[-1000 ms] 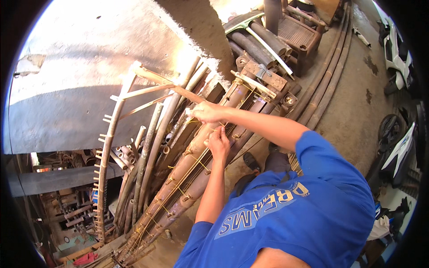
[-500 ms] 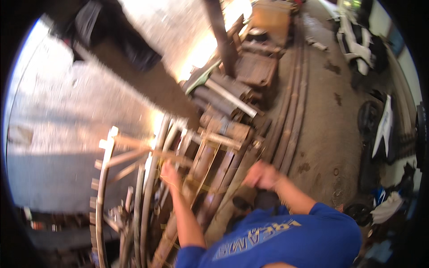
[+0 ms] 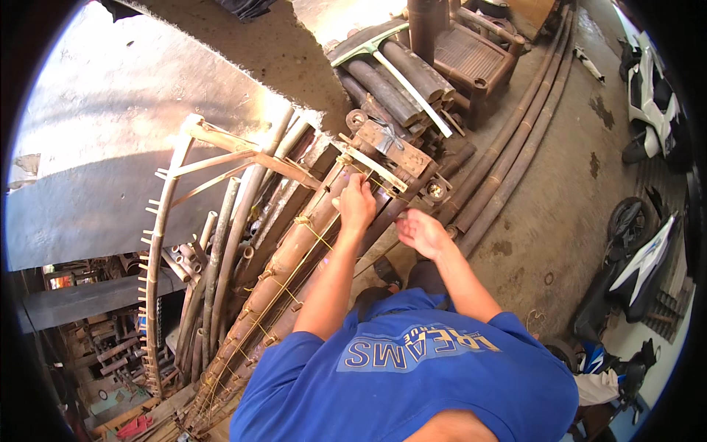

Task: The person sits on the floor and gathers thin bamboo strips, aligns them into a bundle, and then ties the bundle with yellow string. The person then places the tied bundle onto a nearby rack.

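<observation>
My left hand [image 3: 356, 205] is closed at the upper end of a long bamboo frame, its fingertips pinched near a pale wooden crossbar [image 3: 377, 169]. Whatever lies between those fingers is too small to make out. Yellow cord [image 3: 315, 233] runs along and across the frame, knotted to a thick bamboo pole [image 3: 291, 250]. To the right of the frame, my right hand [image 3: 423, 233] hovers with its fingers loosely apart, and nothing shows in it. Just beyond the crossbar sits a wooden block [image 3: 394, 149] with grey binding around it.
A curved bamboo rack with pegs [image 3: 153, 272] stands at left, beside several upright bamboo poles [image 3: 221, 258]. Dark bamboo lengths [image 3: 383, 85] are stacked at the back under a pale green T-shaped piece [image 3: 401, 70]. Long poles [image 3: 508, 162] lie on the floor; motorbike parts [image 3: 648, 258] line the right.
My left hand has moved up and right to the frame's crossbar. My right hand's fingers have loosened from a closed grip. The view has steadied and shifted.
</observation>
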A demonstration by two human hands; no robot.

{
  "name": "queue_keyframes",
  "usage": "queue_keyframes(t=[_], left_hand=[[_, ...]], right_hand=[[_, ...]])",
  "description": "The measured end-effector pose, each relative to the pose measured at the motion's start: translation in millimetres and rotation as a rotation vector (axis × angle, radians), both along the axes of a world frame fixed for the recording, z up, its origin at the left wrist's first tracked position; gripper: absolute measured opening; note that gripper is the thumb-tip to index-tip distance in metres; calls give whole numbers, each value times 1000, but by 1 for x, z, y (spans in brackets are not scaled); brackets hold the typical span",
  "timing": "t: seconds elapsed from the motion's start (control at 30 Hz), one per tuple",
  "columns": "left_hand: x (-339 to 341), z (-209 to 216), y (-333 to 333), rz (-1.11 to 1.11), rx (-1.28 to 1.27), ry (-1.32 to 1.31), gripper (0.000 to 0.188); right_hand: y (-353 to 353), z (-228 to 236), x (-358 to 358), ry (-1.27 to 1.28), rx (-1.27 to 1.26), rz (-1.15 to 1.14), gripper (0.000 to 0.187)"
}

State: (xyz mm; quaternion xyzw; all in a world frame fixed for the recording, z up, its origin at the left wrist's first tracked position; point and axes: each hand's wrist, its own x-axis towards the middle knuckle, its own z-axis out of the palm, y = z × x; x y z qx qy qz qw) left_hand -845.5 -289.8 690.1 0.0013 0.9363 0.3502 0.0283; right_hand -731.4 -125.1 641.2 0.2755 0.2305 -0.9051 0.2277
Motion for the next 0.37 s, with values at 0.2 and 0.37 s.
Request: queue_keyframes(t=[0.2,0.37], left_hand=[[7,0,27,123,-232,81,23],[8,-14,25,152,-178,194,23]], right_hand=[[-43,71,-50,354,209,-529,9],[-114,202,-79,1489,969,647,28]])
